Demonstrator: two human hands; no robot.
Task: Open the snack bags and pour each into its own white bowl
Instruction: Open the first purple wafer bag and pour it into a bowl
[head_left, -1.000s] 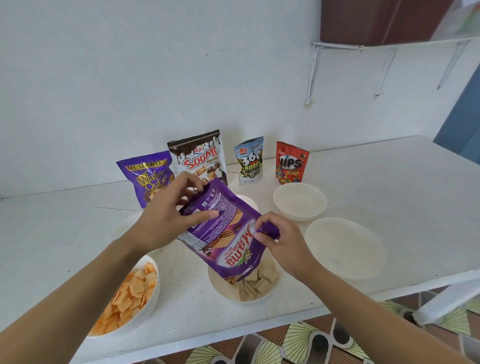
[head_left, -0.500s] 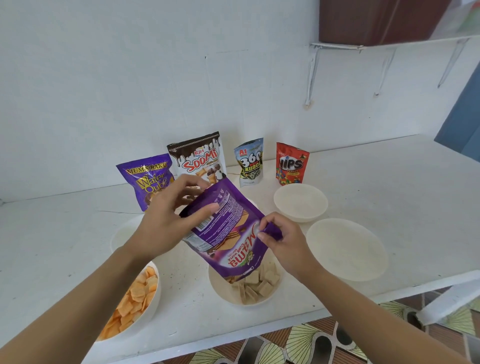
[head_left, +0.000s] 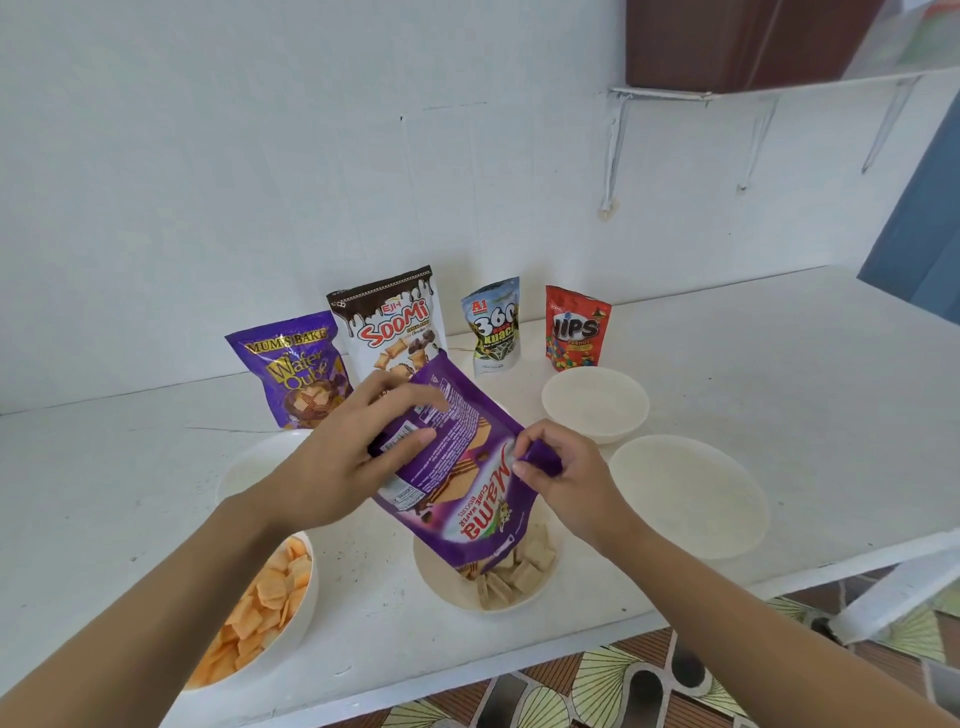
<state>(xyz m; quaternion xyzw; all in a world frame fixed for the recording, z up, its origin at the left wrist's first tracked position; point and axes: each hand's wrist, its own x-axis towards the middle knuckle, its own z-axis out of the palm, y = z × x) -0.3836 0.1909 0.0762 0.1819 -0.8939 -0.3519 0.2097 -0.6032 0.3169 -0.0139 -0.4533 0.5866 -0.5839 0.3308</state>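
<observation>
Head view: the left hand (head_left: 332, 462) grips the upturned Mama bag (head_left: 457, 467) at its far end, the right hand (head_left: 566, 478) pinches its side; wafers lie in the near middle bowl (head_left: 441, 577) beneath; the near-left bowl (head_left: 306, 587) holds orange crisps; the four far bags (head_left: 389, 322) look unopened; the two right bowls (head_left: 685, 493) sit empty.

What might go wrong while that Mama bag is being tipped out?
1. The Mama bag is tilted with its mouth low over the wafer bowl; a sudden rush could send wafers over the rim.
2. The right hand pinches only a corner, so the bag might slip from it.
3. The left forearm passes above the orange-snack bowl near the table edge and could knock it.
</observation>
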